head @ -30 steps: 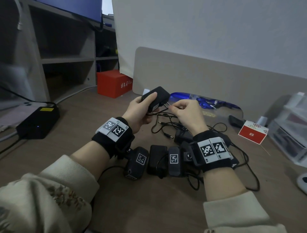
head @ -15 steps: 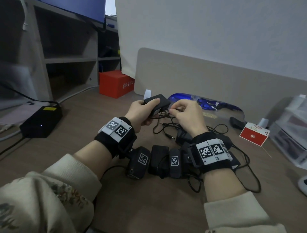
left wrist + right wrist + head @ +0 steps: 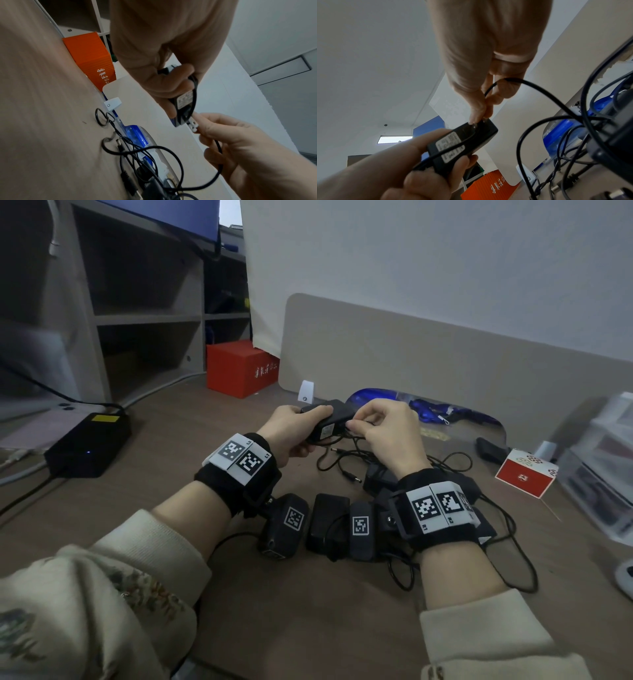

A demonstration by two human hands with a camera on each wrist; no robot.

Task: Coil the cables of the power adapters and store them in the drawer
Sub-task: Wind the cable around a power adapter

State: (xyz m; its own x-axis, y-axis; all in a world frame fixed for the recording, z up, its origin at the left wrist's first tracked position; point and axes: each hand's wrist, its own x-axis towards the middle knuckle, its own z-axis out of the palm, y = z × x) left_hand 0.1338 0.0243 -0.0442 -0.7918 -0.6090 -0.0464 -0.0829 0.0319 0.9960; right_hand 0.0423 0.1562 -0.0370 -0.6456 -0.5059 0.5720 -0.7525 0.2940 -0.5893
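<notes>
Black power adapter (image 3: 330, 419), black cable (image 3: 217, 169), red box (image 3: 239, 369).

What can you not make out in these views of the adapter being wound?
- Drawer: not identifiable in any view.
- Held adapter: label print too small, head and wrist views.
- Adapter on the desk: cable partly hidden behind wrist cameras, head view.
- Blue item: partly hidden by right hand.

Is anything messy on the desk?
Yes. Black cables lie in a loose tangle on the desk among several adapters, none coiled. The left hand holds one adapter while the right hand pinches its cable.
</notes>
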